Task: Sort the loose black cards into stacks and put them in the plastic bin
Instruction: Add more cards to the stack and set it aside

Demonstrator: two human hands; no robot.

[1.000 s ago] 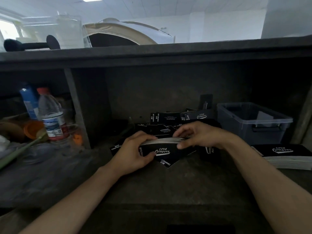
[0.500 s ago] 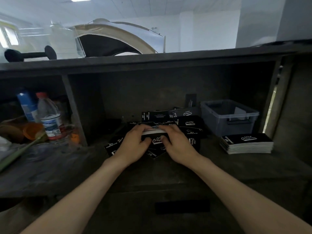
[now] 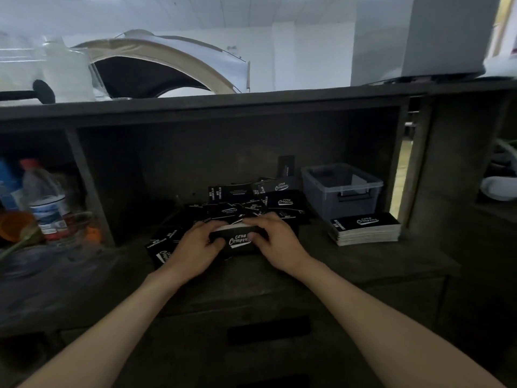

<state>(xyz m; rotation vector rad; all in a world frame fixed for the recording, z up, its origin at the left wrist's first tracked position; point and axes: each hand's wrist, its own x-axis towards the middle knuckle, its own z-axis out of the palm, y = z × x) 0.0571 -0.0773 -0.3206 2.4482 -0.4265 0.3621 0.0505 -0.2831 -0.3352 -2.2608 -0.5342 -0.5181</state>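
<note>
left forearm: bare | right forearm: bare | hands: left hand, right hand, both bare

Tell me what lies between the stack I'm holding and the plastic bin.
Head view: the right hand gripping the held stack, then loose black cards spread nearly to the plastic bin. A finished stack lies before the bin.

"CAMPING CLUB" on black cards

Head-worn camera looks forward and down at nearby shelf.
</note>
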